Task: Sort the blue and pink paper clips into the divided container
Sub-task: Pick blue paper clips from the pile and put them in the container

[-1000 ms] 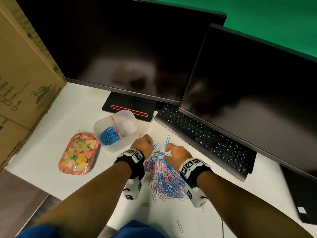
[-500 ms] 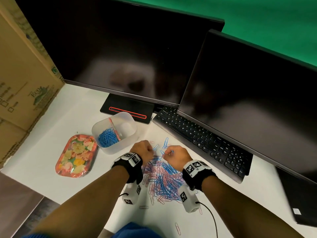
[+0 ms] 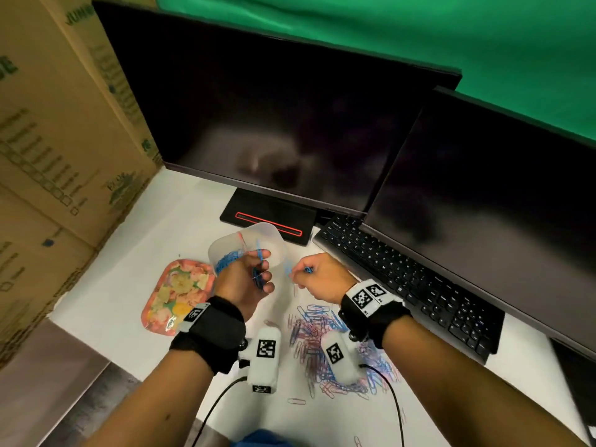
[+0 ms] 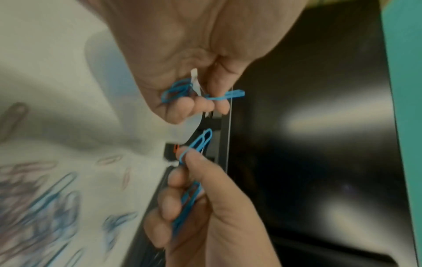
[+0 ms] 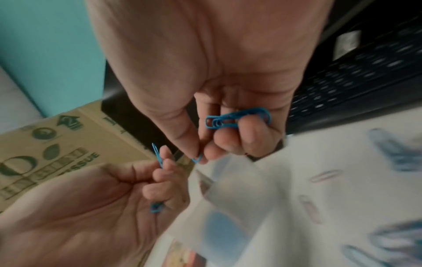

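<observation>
A translucent divided container stands before the monitor base, with blue paper clips in its left compartment. My left hand hovers in front of it, turned inward, fingers curled round several blue clips, one sticking out between the fingers. My right hand, just to the right, holds a bundle of blue clips in its curled fingers and pinches another between thumb and forefinger. The mixed blue and pink pile lies on the white table below the wrists.
A floral tray lies left of the container. A black keyboard and two dark monitors close off the back and right. Cardboard boxes wall the left. Stray clips lie near the front edge.
Both hands have lifted off the pile with blue clips in them. The left hand has moved up towards the container and turned inward; the right has risen beside it.
</observation>
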{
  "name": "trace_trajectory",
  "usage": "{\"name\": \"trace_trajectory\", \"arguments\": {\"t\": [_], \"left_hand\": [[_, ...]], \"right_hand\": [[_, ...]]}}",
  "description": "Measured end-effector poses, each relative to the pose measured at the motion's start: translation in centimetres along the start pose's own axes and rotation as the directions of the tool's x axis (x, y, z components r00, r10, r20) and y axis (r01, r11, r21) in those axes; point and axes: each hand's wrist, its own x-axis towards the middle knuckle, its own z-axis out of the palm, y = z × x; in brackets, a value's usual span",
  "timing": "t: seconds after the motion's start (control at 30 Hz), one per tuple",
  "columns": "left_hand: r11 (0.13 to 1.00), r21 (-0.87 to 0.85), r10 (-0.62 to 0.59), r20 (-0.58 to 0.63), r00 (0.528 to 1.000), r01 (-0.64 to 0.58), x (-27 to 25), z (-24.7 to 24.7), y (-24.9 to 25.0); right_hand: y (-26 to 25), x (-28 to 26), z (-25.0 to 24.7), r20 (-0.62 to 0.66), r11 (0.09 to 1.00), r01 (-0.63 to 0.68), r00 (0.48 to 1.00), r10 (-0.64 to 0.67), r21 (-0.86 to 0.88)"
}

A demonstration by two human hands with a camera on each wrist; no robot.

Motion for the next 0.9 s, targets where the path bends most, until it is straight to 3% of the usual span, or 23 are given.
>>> {"name": "trace_trajectory", "arguments": {"t": [0.1,0.23,0.37,0.43,0.57,0.8,0.9], "left_hand": [[0.998,-0.058,0.027,-0.133,0.991,-0.035,0.1,-1.6,2.7],[0.998,0.024,0.067,-0.225,0.972,-0.064,0.6,-3.2,4.9],[0.99,0.134,0.068,-0.234,0.97,-0.037,1.3,-4.1,6.1],[0.983,0.18,0.069,-0.237,0.969,-0.026,1.6,-4.1,6.4],[0.959,0.281,0.094,-0.26,0.961,-0.018,1.7,-4.0,6.6],[0.926,0.36,0.201,-0.227,0.953,-0.109,0.9,-4.2,6.1],[0.837,0.499,0.325,-0.126,0.937,-0.223,-0.4,-4.6,4.9]], "right_hand": [[-4.1,2.0,2.2,0.066,0.995,0.048,0.997,-0.042,-0.092],[-7.8,4.5,4.5,0.141,0.978,-0.004,0.989,0.035,-0.209],[-9.8,6.6,6.0,0.179,0.978,-0.115,0.973,0.146,-0.172],[-10.4,6.6,6.1,0.198,0.978,-0.197,0.958,0.206,-0.065],[-9.6,7.3,5.5,0.225,0.98,-0.188,0.96,0.17,0.06],[-7.1,5.0,2.2,0.052,0.98,-0.121,0.992,0.114,0.157],[-3.2,2.2,0.6,-0.04,0.996,-0.089,0.995,0.089,0.012]]}}
